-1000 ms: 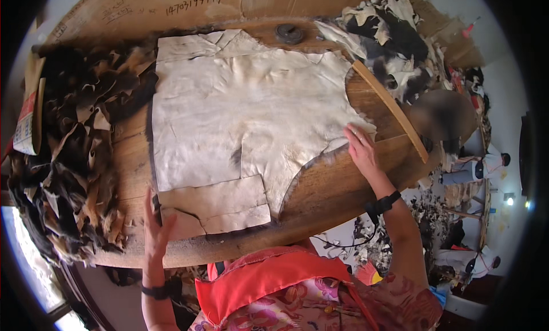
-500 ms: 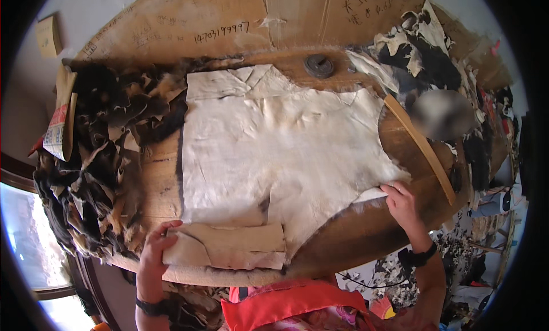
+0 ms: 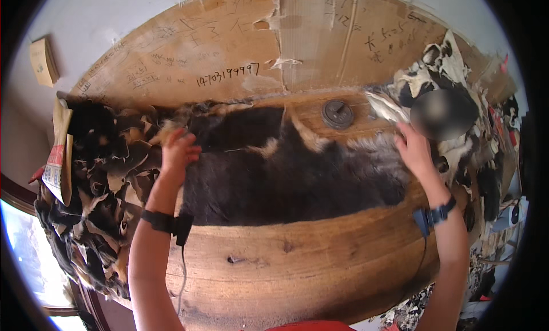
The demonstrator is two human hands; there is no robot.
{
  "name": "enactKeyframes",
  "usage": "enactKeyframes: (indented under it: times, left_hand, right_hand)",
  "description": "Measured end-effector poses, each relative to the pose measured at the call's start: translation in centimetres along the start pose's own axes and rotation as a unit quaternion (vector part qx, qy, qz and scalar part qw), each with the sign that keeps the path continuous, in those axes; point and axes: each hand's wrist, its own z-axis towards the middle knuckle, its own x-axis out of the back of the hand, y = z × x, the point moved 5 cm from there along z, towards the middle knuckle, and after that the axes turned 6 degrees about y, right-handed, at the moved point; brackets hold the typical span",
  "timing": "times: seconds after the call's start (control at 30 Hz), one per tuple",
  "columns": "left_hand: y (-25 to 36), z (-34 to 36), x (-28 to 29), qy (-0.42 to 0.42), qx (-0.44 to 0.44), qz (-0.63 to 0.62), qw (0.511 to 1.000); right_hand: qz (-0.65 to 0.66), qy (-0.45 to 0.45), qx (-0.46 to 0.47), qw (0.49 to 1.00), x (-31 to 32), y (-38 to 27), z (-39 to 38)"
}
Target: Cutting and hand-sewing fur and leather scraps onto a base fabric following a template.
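A dark brown-black fur pelt (image 3: 274, 182) lies fur side up across the wooden table (image 3: 320, 274), with paler grey fur at its right end and tan patches along its upper part. My left hand (image 3: 180, 151) hovers by the pelt's left edge, fingers apart and a little blurred, nothing in them. At the grey right end is my right hand (image 3: 416, 151), its fingers loosely stretched and apart; contact with the fur is unclear. Each wrist wears a dark band with a cable.
Dark fur scraps (image 3: 103, 182) are heaped on the left beside a folded paper packet (image 3: 59, 154). A round dark metal weight (image 3: 337, 114) sits behind the pelt. Black and white hide pieces (image 3: 446, 62) pile up at the far right. A cardboard sheet (image 3: 229, 45) stands along the back.
The pale skin side faced up before; now dark fur shows and the pelt lies farther back. Both hands have moved away from me and released the hide's near edge.
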Motion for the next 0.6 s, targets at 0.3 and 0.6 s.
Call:
enactKeyframes:
  times: [0.3, 0.6]
  left_hand:
    - [0.0, -0.9, -3.5, 0.013, -0.332, 0.465, 0.821]
    - [2.7, -7.6, -9.6, 0.030, -0.424, 0.580, 0.695]
  right_hand:
    - [-0.020, -0.045, 0.092, 0.995, -6.9, -0.5, -6.0]
    - [0.152, 0.046, 0.056, 0.986, -3.3, -0.8, -6.0]
